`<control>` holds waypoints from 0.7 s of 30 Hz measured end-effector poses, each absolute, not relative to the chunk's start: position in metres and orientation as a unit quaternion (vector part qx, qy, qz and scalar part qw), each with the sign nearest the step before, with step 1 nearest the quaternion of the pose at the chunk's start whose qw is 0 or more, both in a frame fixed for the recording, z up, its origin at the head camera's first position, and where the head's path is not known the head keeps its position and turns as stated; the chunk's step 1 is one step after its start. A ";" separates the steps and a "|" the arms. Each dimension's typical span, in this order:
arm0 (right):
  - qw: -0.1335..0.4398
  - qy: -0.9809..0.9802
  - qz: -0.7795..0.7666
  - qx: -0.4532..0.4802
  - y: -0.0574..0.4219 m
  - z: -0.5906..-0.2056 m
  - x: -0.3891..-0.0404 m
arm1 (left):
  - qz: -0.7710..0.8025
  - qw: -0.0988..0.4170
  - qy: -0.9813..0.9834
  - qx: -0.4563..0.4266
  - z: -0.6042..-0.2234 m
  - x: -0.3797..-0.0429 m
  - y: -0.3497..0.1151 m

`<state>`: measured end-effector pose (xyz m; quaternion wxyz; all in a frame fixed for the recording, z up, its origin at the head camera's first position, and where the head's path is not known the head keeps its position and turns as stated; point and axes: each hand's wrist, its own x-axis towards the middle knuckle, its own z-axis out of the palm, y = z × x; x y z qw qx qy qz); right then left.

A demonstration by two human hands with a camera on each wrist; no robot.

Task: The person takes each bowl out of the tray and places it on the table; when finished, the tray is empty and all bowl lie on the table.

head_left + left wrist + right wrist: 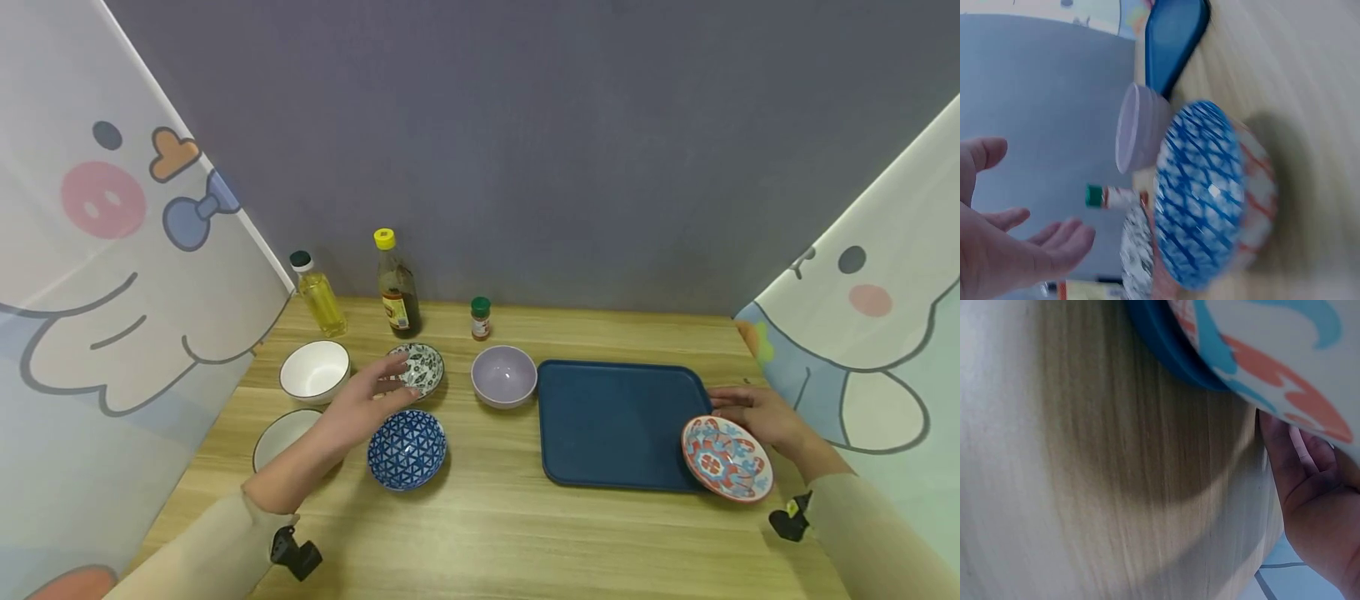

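Note:
My left hand (367, 404) hovers over the bowls with its fingers spread, holding nothing; the palm of this hand (1016, 250) shows in the left wrist view. Below it stand a blue-patterned bowl (407, 450) and a black-and-white floral bowl (426, 371). At the right, a red-and-blue floral bowl (726, 460) overlaps the near right corner of the dark blue tray (615, 425). My right hand (765, 421) is just behind that bowl, its extended fingers at the tray's right edge. In the right wrist view the bowl (1285, 369) partly hides the fingertips; contact is unclear.
White bowl (315, 371) and second pale bowl (281, 437) are at the left. Along the back stand an oil bottle (322, 302), a dark sauce bottle (399, 300) and a green-capped jar (480, 319). A lilac bowl (504, 377) is left of the tray.

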<state>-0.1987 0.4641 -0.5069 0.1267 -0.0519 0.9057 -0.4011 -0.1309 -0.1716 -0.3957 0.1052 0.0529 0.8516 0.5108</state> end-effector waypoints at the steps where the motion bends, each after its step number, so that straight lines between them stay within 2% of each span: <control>1: 0.126 0.907 -0.399 -0.049 0.464 -0.506 -0.198 | 0.513 0.110 0.849 0.062 -0.392 -0.135 -0.165; 10: 0.127 0.906 -0.401 -0.045 0.461 -0.503 -0.198 | 0.572 0.173 0.788 0.148 -0.377 -0.165 -0.097; 21: 0.136 0.912 -0.384 -0.042 0.459 -0.498 -0.198 | 0.561 0.244 0.759 0.224 -0.400 -0.188 -0.020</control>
